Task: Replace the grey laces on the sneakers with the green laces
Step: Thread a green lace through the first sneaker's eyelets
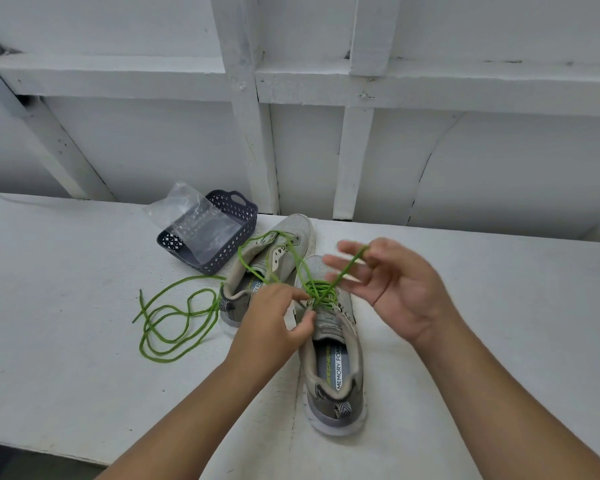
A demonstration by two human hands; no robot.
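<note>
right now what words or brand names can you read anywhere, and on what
"MEMORY FOAM": insole of the near sneaker.
"SKECHERS": same insole, green letters, blurred, only just legible.
Far sneaker: insole print partly hidden by the left hand, not readable.
Basket, plastic bag: no text visible.

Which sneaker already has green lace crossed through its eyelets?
The near sneaker, between both hands, has crossed green lacing. The far sneaker, beside the basket, only has lace draped loosely over it.

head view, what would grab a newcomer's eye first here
The bright green lace crossing the near grey sneaker at centre stands out; the right hand pulls one strand up while the left hand pinches at the eyelets. Left of the shoes, a loose green lace coils on the white table, with a dark basket behind.
</note>
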